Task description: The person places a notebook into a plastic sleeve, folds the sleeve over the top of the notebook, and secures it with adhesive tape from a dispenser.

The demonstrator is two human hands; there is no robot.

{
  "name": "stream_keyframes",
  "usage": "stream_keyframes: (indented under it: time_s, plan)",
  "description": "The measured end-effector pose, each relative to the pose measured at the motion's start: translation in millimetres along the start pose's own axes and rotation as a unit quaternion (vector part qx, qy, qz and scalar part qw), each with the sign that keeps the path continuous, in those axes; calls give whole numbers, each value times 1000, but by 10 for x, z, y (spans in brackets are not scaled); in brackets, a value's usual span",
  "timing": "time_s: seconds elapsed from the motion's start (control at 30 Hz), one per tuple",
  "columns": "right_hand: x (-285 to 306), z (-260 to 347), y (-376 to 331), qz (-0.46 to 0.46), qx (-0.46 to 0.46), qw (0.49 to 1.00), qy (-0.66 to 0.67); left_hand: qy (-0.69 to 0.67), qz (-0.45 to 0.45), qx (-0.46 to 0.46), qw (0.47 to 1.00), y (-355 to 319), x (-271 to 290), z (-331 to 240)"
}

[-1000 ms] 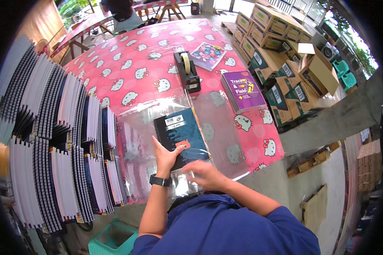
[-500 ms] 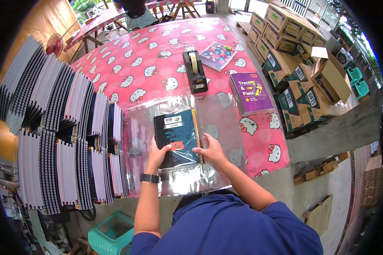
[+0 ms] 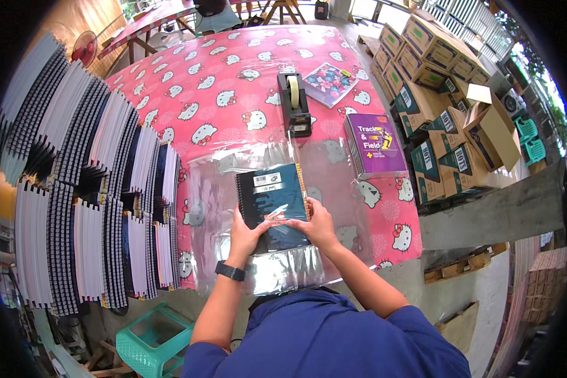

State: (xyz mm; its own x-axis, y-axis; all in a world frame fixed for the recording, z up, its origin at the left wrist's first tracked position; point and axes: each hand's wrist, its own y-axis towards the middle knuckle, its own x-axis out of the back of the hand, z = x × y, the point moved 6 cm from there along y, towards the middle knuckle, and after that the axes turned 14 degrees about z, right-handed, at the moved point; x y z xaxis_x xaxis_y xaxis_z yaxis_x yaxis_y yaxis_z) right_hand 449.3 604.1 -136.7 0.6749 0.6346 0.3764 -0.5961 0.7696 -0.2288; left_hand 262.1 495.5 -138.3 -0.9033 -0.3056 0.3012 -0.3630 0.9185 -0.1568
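A: Near the surface's (image 3: 233, 82) front edge, what's happening?

B: Both hands have closed in on a dark spiral notebook (image 3: 272, 203) lying on clear plastic wrap (image 3: 334, 170). A second ago the right hand (image 3: 316, 225) smoothed the film; now it presses flat on the cover, fingers together. The left hand (image 3: 244, 234) grips the lower left corner, so the book looks centred.

A: Labels, packages?

B: A white sticker sits at the cover's top. A purple book (image 3: 375, 143) lies by the right edge, a tape dispenser (image 3: 294, 103) behind; green-and-brown cartons (image 3: 435, 94) are stacked beyond.
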Motion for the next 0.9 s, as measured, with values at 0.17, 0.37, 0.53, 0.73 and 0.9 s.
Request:
stream_keyframes:
  time_s: [0.17, 0.37, 0.53, 0.73, 0.9]
  plan:
    - [-17, 130, -38, -21, 29, 998, 52, -170, 88, -14, 981, -42, 99, -99]
    - [-98, -11, 28, 76, 26, 997, 15, -245, 65, -22, 967, -39, -1, 3]
    - [79, -81, 52, 71, 27, 992, 98, -228, 24, -25, 973, 1, -265, -220]
    - [81, 80, -9, 72, -11, 988, -136, 28, -86, -6, 996, -50, -274, -50]
    - [-186, 413, 19, 50, 138, 873, -464, -21, -66, -1, 998, -29, -311, -18]
